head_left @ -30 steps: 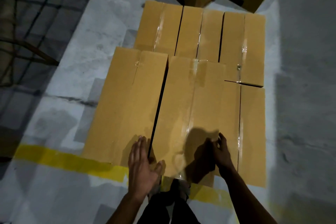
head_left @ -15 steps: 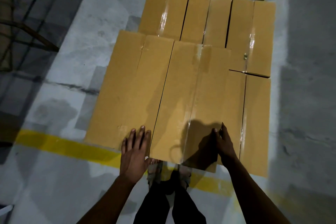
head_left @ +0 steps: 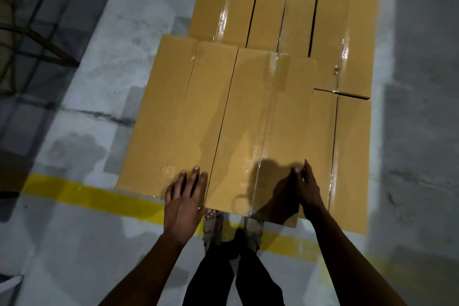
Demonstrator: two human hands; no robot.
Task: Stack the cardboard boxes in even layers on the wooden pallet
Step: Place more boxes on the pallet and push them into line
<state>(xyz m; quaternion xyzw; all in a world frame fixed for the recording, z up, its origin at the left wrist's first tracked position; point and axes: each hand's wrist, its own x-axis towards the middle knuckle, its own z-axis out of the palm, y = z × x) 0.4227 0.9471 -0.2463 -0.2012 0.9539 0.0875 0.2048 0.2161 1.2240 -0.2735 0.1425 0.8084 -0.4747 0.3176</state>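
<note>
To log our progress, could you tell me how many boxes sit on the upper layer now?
2: the left box under the left hand, and the middle box beside it, touched by the right hand. None seems hidden.

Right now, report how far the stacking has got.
Done: a lower layer of boxes covers the base. In hand: left hand and right hand press flat on the two upper boxes, squaring them. Left: the upper layer's right and far rows.
</note>
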